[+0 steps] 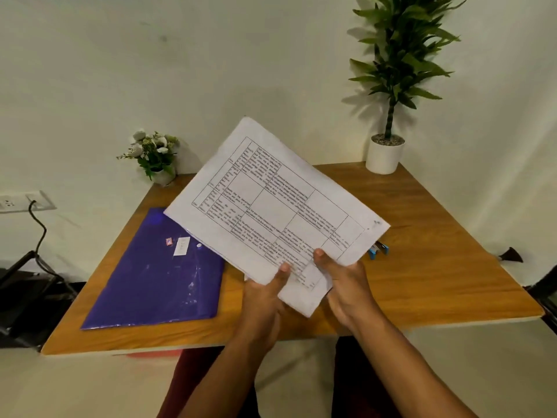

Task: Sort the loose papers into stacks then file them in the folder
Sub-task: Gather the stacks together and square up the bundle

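From where I stand, the person holds a sheaf of papers [271,206] up in the middle of the frame, tilted, above the desk [437,267]. The left hand [265,294] and the right hand [346,282] both grip its near bottom edge. The fingers [284,268] pinch it, with thumbs pressed on the printed top sheet and the rest hidden underneath. The purple folder [156,276] lies flat and closed on the desk, lower left of centre, just beside the hands. A small blue object [378,250] peeks out from under the sheaf's right corner.

I'd judge the sheets light and floppy, liable to fan apart or slide off one another, and easy to crease. A hold on two opposite edges would likely keep them square. The folder looks glossy and probably slippery.
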Tool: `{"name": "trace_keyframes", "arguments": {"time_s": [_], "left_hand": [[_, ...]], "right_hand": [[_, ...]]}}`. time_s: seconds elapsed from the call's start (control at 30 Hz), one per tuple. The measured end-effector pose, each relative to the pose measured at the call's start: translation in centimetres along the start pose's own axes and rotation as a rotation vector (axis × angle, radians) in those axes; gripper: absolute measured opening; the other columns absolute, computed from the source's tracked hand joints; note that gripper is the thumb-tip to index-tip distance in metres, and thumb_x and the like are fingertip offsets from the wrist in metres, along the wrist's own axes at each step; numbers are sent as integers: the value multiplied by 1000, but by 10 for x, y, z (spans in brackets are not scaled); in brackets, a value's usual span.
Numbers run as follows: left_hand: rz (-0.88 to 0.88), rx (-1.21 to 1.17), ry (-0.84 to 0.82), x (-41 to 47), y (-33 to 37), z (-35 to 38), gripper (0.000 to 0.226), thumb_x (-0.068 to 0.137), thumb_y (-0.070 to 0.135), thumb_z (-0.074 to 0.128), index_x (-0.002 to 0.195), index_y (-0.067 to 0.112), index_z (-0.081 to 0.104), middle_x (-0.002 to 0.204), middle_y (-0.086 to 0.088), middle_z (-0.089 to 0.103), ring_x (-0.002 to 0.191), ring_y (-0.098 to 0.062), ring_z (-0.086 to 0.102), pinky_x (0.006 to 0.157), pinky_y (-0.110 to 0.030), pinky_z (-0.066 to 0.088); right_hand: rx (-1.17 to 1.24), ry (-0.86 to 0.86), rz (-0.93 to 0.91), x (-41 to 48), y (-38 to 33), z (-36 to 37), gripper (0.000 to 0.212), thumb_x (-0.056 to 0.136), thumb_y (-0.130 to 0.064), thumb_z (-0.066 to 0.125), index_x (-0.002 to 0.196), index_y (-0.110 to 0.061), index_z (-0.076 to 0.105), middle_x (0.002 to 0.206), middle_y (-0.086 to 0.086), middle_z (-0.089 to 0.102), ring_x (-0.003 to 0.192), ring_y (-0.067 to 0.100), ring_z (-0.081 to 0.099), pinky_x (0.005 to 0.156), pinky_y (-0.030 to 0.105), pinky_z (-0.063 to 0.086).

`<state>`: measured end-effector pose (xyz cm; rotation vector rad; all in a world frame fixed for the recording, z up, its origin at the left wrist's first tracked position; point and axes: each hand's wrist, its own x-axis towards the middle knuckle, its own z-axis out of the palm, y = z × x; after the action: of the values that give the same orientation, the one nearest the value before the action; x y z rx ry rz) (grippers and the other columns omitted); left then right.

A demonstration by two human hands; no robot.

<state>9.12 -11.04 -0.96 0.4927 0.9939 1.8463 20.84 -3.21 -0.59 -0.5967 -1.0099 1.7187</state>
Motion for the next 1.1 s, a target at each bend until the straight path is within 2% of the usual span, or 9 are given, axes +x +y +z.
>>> {"name": "trace_keyframes", "arguments": {"time_s": [0.1,0.17,0.3,0.4,0.53,0.63,0.73,0.93,1.1], "left_hand": [[-15,17,93,17,35,-23,44,82,11,72,125,8,62,125,-13,72,107,-29,73,71,-36,63],[61,112,126,31,64,-42,41,80,15,75,120,9,66,120,-12,74,104,-28,74,64,-29,62],[188,366,8,48,114,-65,48,79,20,82,125,12,68,119,-11,75,108,-29,73,80,-34,62],[144,503,-126,53,130,-66,45,78,19,83,121,16,73,117,-14,75,105,-31,74,78,-35,63],[128,584,-226,49,126,-60,35,84,36,82,115,22,77,117,-9,76,105,-29,74,78,-34,62],[118,559,-206,44,107,-64,28,91,33,76,116,22,76,118,-9,75,107,-28,73,83,-38,62],[91,640,-180,35,79,-77,26,92,32,71,118,28,73,120,-1,75,111,-24,72,87,-36,61],[174,675,-186,28,80,-79,25,89,44,73,114,48,73,118,10,75,108,-11,72,80,-21,59],[105,750,-132,28,62,-89,29,93,38,68,122,33,69,121,10,74,114,-14,70,99,-44,57]], "right_hand": [[-61,9,-41,5,-18,-16,53,87,-5,72,136,-20,60,133,10,68,121,30,66,94,46,59],[-132,11,-40,8,-33,-28,51,85,-7,73,134,-16,61,130,9,70,120,29,67,92,43,60],[-320,3,-43,12,-61,-41,43,79,-15,77,120,-25,68,119,-1,75,110,20,72,84,32,61],[-503,-26,-49,14,-76,-46,30,83,-18,78,105,-38,75,113,-11,77,104,10,73,88,34,60],[-604,-119,-54,13,-86,-41,35,81,-31,76,101,-60,72,113,-19,75,103,6,72,80,26,59],[-608,-111,-70,13,-74,-48,37,87,-21,77,100,-56,75,110,-20,75,101,3,72,77,18,59],[-627,-81,-6,10,-50,-62,29,92,-11,73,102,-38,74,105,-23,76,103,6,72,80,19,58],[-636,-54,-14,14,-48,-70,25,87,-26,75,109,-38,71,113,-21,75,103,2,71,82,18,58],[-632,-52,61,8,-30,-75,24,91,-21,74,108,-38,69,108,-26,74,103,-3,69,76,13,55]]}}
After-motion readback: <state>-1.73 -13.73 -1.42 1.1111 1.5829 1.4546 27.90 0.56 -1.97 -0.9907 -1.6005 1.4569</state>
